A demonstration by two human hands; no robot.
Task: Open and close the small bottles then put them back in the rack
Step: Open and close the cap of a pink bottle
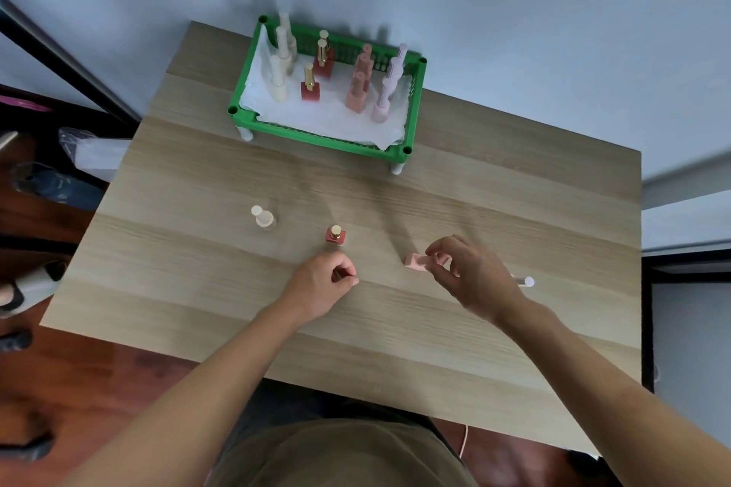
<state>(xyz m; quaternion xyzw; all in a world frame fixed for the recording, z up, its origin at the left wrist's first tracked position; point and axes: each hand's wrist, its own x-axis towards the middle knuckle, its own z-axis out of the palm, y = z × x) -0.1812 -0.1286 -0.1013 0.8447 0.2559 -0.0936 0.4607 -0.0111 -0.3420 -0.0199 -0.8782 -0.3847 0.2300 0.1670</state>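
Head view: pink bottle (419, 262) lies tipped, well in front of the green rack (328, 132). Right hand (470, 277) pinches its cap end; body juts toward the left hand (326, 281), apart, clenched, contents unclear. Looks light, rigid, probably glass, smooth: steady the square body, twist the cap.

The right hand (470, 273) pinches a pale pink, square-bodied small bottle (417, 262), tilted on its side just above the light wooden desk (190, 289). The left hand (322, 283) rests on the desk with fingers curled, empty as far as can be seen. Just beyond the left hand stands a red, gold-capped bottle (336, 235); further left, a cream bottle (263, 217). Well beyond both hands stands a green plastic rack (316, 134) holding upright bottles.
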